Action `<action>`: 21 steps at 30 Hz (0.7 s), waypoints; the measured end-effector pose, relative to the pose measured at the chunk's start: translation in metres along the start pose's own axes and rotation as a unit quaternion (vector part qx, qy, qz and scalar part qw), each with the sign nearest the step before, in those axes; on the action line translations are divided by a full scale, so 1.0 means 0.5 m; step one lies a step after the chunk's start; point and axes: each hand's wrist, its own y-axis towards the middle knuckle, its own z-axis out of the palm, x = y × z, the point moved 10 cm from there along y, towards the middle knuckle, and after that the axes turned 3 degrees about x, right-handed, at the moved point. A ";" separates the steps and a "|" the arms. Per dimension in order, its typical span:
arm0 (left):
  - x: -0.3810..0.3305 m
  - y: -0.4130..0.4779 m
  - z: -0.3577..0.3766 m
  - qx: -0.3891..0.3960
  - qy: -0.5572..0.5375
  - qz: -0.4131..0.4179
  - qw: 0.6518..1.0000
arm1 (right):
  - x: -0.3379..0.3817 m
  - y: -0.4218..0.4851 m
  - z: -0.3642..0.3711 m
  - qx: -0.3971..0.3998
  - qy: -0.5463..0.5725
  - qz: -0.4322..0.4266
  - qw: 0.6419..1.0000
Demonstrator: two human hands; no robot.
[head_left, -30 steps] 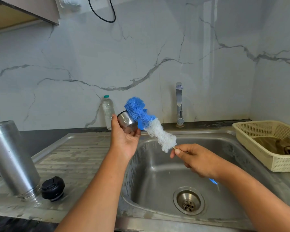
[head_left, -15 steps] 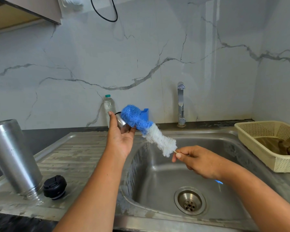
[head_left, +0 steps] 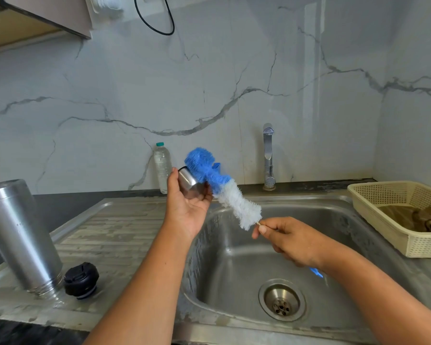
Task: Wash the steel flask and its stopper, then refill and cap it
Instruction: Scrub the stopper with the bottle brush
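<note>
My left hand (head_left: pixel 187 207) grips a small steel cap (head_left: pixel 187 181) above the sink's left rim. My right hand (head_left: pixel 290 239) pinches the handle of a blue-and-white bottle brush (head_left: pixel 224 189), whose blue head lies against the cap's mouth. The steel flask (head_left: pixel 18 235) stands upside down on the draining board at the left. Its black stopper (head_left: pixel 81 280) sits just to the flask's right.
The steel sink (head_left: pixel 234 270) with its drain (head_left: pixel 281 300) lies below my hands. A tap (head_left: pixel 268 155) stands at the back. A plastic water bottle (head_left: pixel 162 166) leans by the wall. A cream basket (head_left: pixel 388 220) sits at the right.
The brush head has shifted slightly at the cap's mouth, dipping and rising again. Both hands stay in nearly the same place.
</note>
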 end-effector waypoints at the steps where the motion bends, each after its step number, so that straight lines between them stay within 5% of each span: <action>1: 0.009 -0.001 0.008 0.012 0.003 -0.009 1.000 | -0.001 0.001 -0.006 -0.011 0.008 -0.001 1.000; 14: 0.018 0.020 -0.022 -0.036 0.010 -0.016 0.999 | -0.005 0.007 -0.012 -0.026 0.009 -0.010 1.000; 21: -0.037 0.014 -0.026 -0.041 -0.049 0.042 0.997 | -0.005 0.000 0.013 0.041 -0.045 -0.002 0.998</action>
